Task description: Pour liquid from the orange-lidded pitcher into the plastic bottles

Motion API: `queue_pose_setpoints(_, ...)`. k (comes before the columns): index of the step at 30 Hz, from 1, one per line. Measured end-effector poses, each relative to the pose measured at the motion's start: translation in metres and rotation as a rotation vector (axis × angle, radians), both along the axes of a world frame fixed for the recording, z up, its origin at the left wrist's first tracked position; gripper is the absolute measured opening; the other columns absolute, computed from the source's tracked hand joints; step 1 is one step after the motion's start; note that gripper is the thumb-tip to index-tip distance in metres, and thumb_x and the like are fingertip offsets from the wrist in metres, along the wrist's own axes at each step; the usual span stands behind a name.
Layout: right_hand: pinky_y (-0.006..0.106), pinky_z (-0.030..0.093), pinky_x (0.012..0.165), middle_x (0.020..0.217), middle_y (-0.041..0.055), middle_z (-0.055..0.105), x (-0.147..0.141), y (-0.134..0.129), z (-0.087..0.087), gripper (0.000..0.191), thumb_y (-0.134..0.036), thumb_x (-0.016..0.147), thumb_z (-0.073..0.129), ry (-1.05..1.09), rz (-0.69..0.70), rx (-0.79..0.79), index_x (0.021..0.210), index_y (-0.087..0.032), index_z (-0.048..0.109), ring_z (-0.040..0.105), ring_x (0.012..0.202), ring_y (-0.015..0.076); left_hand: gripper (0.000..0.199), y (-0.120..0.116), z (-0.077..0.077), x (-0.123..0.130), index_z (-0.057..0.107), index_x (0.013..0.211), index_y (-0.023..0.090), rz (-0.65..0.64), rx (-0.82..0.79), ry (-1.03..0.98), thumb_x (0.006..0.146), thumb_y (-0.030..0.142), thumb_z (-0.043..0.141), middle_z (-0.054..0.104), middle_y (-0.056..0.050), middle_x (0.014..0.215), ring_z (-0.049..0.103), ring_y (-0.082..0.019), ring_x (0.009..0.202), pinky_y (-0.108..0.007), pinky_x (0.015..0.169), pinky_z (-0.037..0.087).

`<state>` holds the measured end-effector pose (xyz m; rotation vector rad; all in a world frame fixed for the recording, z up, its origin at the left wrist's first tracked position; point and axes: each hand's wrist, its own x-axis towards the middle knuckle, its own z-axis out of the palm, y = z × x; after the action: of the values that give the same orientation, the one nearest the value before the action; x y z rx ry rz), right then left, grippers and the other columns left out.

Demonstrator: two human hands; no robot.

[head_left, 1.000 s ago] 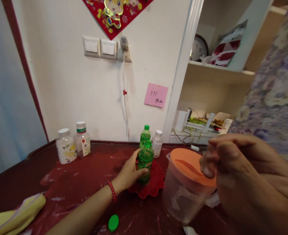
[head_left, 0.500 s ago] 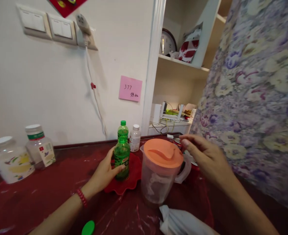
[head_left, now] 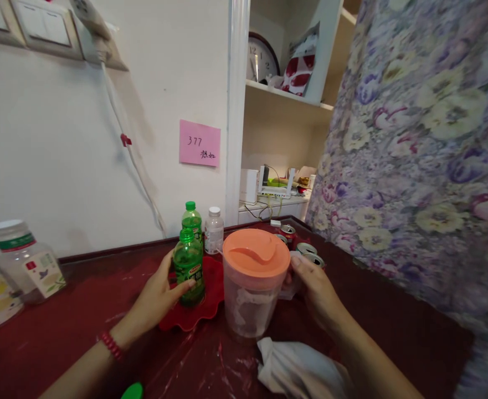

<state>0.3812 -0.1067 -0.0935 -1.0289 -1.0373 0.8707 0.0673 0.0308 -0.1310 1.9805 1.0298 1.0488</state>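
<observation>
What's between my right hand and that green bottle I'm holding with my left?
The clear pitcher with the orange lid stands between them. The right hand is at its handle side; the left hand has its grip on the green bottle on the red plate.

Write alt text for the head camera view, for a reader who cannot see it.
A person's left hand grips a green bottle standing on a red plate, while the right hand reaches the handle side of a clear pitcher with an orange lid. They stand on a dark red table, with drink cans behind the pitcher.
</observation>
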Motion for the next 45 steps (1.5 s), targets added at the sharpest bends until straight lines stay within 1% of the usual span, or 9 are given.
queue_pose_setpoints(4,0.02,0.023,0.044,0.054,-0.0105,0.03,-0.012,0.004,-0.007,0.054,-0.067,0.075,0.075,0.168,-0.089,0.047,0.064,-0.021,0.048,0.022,0.046,0.0054,0.083,-0.001,0.001,0.0,0.027,0.154,0.026,-0.005,0.012,-0.003,0.086,0.047,0.07,0.045,-0.013,0.157,0.048,-0.033,0.142,-0.053,0.116,0.042)
queue_pose_setpoints(6,0.02,0.018,0.042,0.053,-0.0116,0.026,-0.017,0.006,-0.004,0.055,-0.065,0.072,0.078,0.213,-0.122,0.063,0.064,-0.022,0.047,0.018,0.045,0.0048,0.083,-0.003,0.003,0.001,0.027,0.154,0.025,-0.002,0.013,0.003,0.086,0.045,0.07,0.044,-0.014,0.157,0.049,-0.033,0.141,-0.053,0.117,0.042)
queue_pose_setpoints(11,0.02,0.018,0.042,0.051,-0.0117,0.027,-0.017,0.002,0.017,0.057,-0.065,0.068,0.083,0.244,-0.205,0.098,0.061,-0.021,0.047,0.019,0.045,0.0044,0.084,-0.009,0.009,0.003,0.026,0.154,0.023,-0.003,-0.012,-0.004,0.084,0.042,0.068,0.046,-0.014,0.157,0.047,-0.031,0.143,-0.052,0.12,0.037)
queue_pose_setpoints(16,0.022,0.024,0.044,0.051,-0.0096,0.032,-0.008,-0.005,0.055,0.053,-0.063,0.066,0.085,0.221,-0.254,0.124,0.063,-0.021,0.053,0.026,0.047,0.0064,0.081,-0.017,0.016,0.005,0.027,0.153,0.023,0.003,0.0,0.026,0.084,0.037,0.067,0.045,-0.014,0.158,0.043,-0.031,0.146,-0.052,0.123,0.032)
queue_pose_setpoints(22,0.025,0.017,0.045,0.051,-0.0083,0.034,-0.007,0.014,0.095,0.053,-0.064,0.069,0.083,-0.002,-0.282,0.217,0.061,-0.022,0.052,0.024,0.047,0.0076,0.08,-0.021,0.014,0.003,0.029,0.152,0.024,-0.001,-0.01,-0.016,0.083,0.03,0.067,0.049,-0.012,0.155,0.046,-0.029,0.144,-0.051,0.123,0.031)
queue_pose_setpoints(28,0.025,0.019,0.046,0.051,-0.0093,0.034,-0.008,0.045,0.104,0.052,-0.065,0.076,0.076,-0.231,-0.241,0.22,0.065,-0.022,0.05,0.027,0.048,0.0083,0.084,-0.02,0.008,0.002,0.029,0.152,0.023,-0.002,-0.026,-0.053,0.078,0.025,0.067,0.05,-0.014,0.154,0.046,-0.03,0.143,-0.051,0.123,0.029)
queue_pose_setpoints(32,0.025,0.018,0.046,0.052,-0.0091,0.034,-0.011,0.061,0.111,0.052,-0.063,0.076,0.077,-0.349,-0.218,0.222,0.063,-0.022,0.049,0.027,0.049,0.0085,0.085,-0.021,0.005,0.001,0.032,0.152,0.024,0.013,-0.032,-0.074,0.075,0.022,0.067,0.051,-0.014,0.153,0.049,-0.03,0.14,-0.048,0.12,0.034)
queue_pose_setpoints(41,0.025,0.023,0.046,0.056,-0.0072,0.034,-0.02,0.076,0.138,0.046,-0.062,0.076,0.076,-0.604,-0.204,0.259,0.063,-0.021,0.06,0.029,0.051,0.0102,0.087,-0.027,0.008,0.001,0.034,0.151,0.023,0.014,-0.026,-0.096,0.071,0.016,0.067,0.049,-0.013,0.155,0.047,-0.028,0.141,-0.045,0.121,0.033)
queue_pose_setpoints(45,0.026,0.026,0.046,0.056,-0.0055,0.036,-0.031,0.077,0.148,0.048,-0.06,0.077,0.075,-0.709,-0.229,0.292,0.056,-0.022,0.055,0.034,0.052,0.0116,0.088,-0.029,0.01,0.001,0.035,0.151,0.024,0.015,-0.012,-0.079,0.071,0.015,0.069,0.049,-0.014,0.156,0.048,-0.03,0.141,-0.047,0.12,0.035)
